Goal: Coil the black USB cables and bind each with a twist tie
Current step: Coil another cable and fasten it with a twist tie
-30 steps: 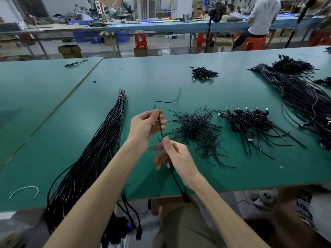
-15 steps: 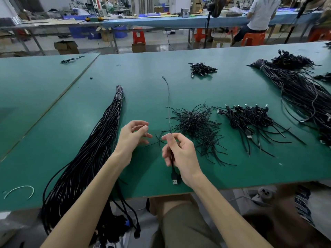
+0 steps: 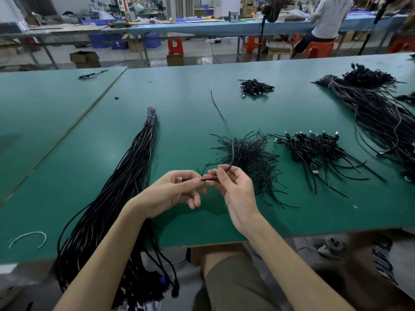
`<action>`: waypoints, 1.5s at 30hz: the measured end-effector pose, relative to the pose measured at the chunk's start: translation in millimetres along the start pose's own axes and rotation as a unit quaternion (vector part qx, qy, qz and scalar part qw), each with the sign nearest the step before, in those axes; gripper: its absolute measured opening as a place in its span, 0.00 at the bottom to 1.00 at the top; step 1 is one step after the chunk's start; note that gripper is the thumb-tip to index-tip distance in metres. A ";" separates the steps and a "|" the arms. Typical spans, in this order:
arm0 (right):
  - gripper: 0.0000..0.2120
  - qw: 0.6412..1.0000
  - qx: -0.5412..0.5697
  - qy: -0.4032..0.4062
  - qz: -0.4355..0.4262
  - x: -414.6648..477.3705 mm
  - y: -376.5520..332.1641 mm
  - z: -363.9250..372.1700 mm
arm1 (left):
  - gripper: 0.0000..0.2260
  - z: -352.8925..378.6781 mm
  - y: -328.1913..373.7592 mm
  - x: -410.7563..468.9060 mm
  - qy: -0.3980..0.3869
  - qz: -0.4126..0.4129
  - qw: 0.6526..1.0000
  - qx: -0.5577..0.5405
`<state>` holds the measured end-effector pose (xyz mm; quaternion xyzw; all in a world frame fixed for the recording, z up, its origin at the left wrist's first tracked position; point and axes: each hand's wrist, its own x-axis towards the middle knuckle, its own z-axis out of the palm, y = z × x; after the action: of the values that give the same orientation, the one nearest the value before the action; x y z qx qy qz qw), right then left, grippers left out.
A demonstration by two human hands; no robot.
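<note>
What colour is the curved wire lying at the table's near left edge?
The curved wire is white; head view.

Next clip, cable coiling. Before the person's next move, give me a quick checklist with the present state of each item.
1. Both hands on the cable: ok, left hand and right hand pinch it between them.
2. Coil formed: not ok, the cable rises loose from the right hand, no loops.
3. Twist tie pile near: ok, just beyond the right hand.
4. Plug end secured: cannot tell, fingers hide it.
5. Finished bundles out of the way: ok, right of the ties.
</note>
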<state>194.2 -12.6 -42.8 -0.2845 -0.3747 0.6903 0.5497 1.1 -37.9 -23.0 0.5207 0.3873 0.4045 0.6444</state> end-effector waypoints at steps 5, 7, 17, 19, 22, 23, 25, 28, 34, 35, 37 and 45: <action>0.06 1.000 -0.012 -0.009 -0.002 -1.4 0.9 2.0 | 0.05 -6.8 -5.2 5.1 0.113 0.047 0.992 -0.019; 0.08 1.000 -0.024 -0.010 0.002 -1.3 1.9 2.3 | 0.07 -6.2 -7.7 5.5 0.124 0.050 0.991 -0.023; 0.05 0.987 -0.148 -0.054 0.014 0.4 6.4 1.8 | 0.07 -5.3 -3.6 4.2 0.082 0.153 0.970 -0.167; 0.07 0.988 -0.141 -0.055 0.023 0.2 4.8 2.3 | 0.07 -7.3 -2.0 2.3 0.076 0.153 0.964 -0.205; 0.16 0.990 -0.127 -0.054 0.033 -0.1 3.8 4.5 | 0.07 -7.6 -0.9 2.0 0.066 0.145 0.968 -0.195; 0.17 0.990 -0.123 -0.053 0.036 0.0 3.8 4.7 | 0.09 -7.2 -0.6 1.9 0.056 0.139 0.970 -0.190; 0.14 0.990 -0.127 -0.052 0.038 0.5 4.2 3.5 | 0.12 -6.4 -0.2 1.2 0.033 0.125 0.975 -0.181; 0.09 0.987 -0.151 -0.051 0.032 0.7 5.3 2.4 | 0.14 -5.7 -0.6 -1.3 -0.003 0.092 0.986 -0.136; 0.07 0.973 -0.225 -0.053 0.016 -0.3 4.5 2.3 | 0.18 12.3 -4.2 -1.8 -0.036 0.017 0.995 0.096; 0.07 0.971 -0.233 -0.052 0.014 -1.1 4.4 2.5 | 0.18 14.1 -4.6 -2.3 -0.024 0.016 0.993 0.113; 0.06 0.971 -0.235 -0.038 0.004 -2.6 3.6 2.6 | 0.19 17.0 -4.7 -2.2 0.011 0.028 0.990 0.138; 0.04 0.987 -0.159 -0.006 0.014 -3.1 -0.6 1.3 | 0.18 19.0 -6.4 1.4 0.111 0.092 0.975 0.171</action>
<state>194.2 -15.9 -41.6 -0.3693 -0.4793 0.6310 0.4856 19.8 -44.2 -26.5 0.6087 0.4704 0.4449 0.4585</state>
